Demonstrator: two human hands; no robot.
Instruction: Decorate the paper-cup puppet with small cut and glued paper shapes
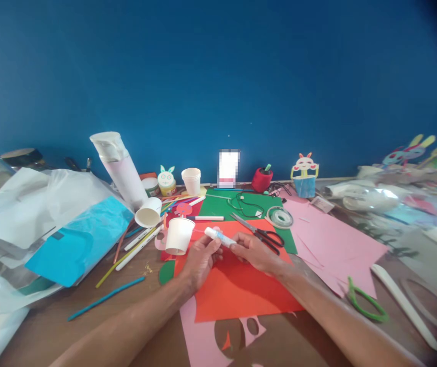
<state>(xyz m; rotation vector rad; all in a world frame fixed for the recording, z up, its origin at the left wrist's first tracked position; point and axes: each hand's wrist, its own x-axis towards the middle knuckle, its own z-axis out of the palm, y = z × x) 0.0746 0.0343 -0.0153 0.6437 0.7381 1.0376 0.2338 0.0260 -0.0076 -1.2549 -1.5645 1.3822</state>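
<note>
A small white tube with a white cap and bluish print [222, 237] is held between both hands above an orange-red sheet [237, 295]. My left hand [202, 257] pinches it near the cap end. The fingers of my right hand [252, 251] close round its other end. Just left of my left hand stands a white paper cup [180, 237]. Black-handled scissors [266, 237] lie open-bladed beyond my right hand, near a roll of clear tape [280, 217]. A white marker with a dark tip [207, 218] lies behind the tube.
Paper cups [191, 181], a tall wrapped roll [121, 171] and pens stand or lie behind on the left. Plastic bags and a blue sheet [76, 244] fill the left side. Pink paper [333, 239], a green pipe cleaner [367, 303] and clear packaging lie right. A blue wall rises behind.
</note>
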